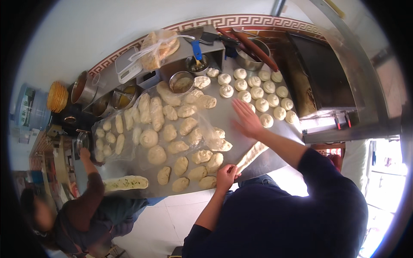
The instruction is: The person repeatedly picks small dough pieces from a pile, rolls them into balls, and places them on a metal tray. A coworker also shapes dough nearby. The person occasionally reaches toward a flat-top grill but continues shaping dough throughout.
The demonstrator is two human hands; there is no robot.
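Note:
My left hand [227, 175] pinches the near end of a long flattened dough strip [251, 157] lying on the steel worktable [226, 121]. With fingers spread and slightly blurred, my right hand [246, 120] is over the table beyond the strip, beside rows of coiled dough rounds [256, 93]; nothing shows in its grasp. My right forearm passes over the strip's far end and hides part of it. Left of my hands lie several plain dough pieces [202, 156], some of them under clear plastic film [206, 124].
A co-worker [87, 206] stands at the left, near a dough strip with green bits [129, 183]. Along the back are a metal bowl [181, 82], a pot [253, 54] with rolling pins [258, 48] across it, a kitchen scale [128, 66] and bagged flatbread [159, 48]. A dark griddle [322, 71] stands right.

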